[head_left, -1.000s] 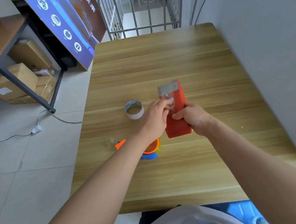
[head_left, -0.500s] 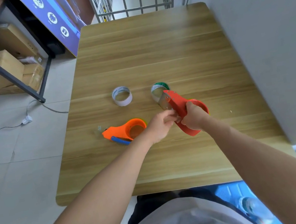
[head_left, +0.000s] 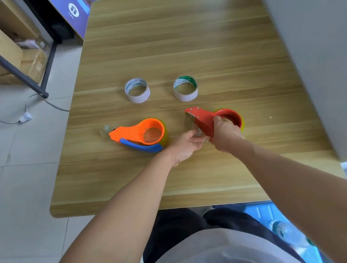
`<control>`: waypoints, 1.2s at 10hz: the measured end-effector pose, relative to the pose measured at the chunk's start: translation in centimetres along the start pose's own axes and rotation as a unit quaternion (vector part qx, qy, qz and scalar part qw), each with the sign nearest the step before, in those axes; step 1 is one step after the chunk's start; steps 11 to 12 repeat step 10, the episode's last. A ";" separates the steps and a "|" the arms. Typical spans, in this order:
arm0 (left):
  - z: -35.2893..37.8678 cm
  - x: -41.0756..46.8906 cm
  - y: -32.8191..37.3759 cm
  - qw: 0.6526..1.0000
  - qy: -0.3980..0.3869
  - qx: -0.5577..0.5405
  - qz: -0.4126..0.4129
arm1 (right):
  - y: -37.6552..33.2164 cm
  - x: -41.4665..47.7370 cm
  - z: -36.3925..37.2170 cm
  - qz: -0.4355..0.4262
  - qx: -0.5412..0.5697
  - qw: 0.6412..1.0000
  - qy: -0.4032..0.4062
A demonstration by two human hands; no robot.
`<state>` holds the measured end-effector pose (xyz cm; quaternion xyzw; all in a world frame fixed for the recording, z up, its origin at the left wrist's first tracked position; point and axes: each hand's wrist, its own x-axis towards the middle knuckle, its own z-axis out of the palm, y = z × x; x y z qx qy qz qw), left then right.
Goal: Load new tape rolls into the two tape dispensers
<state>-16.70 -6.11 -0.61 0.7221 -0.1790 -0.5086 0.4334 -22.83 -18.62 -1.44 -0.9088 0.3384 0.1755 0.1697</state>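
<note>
Hands meet at our red dispenser (head_left: 206, 119): right hand (head_left: 225, 133) grips its handle, left hand (head_left: 187, 146) pinches beside; long axis points far-left.

Red dispenser (head_left: 209, 121): you have lowered it from its raised, end-on tilt to lie flat by the table (head_left: 176, 40), your right hand (head_left: 225, 136) over its handle. Green-printed roll (head_left: 185, 88): hidden before, now uncovered. Your left hand (head_left: 186, 147): now beside the handle.

Print on tape rolls (head_left: 137, 90) and poster (head_left: 71, 6) too blurred; nothing legible.
</note>
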 end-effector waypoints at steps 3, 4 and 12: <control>0.4 -0.4 -1.1 0.995 0.043 -0.088 -0.038 | 0.0 -0.1 0.5 0.015 -0.003 0.999 0.033; 0.1 -0.5 -1.3 0.995 0.047 -0.084 -0.041 | 0.0 -0.3 0.4 0.011 -0.005 0.999 0.036; -2.1 -0.1 0.4 0.969 0.240 0.007 0.063 | -0.8 -1.3 -2.5 -0.024 0.125 0.980 0.156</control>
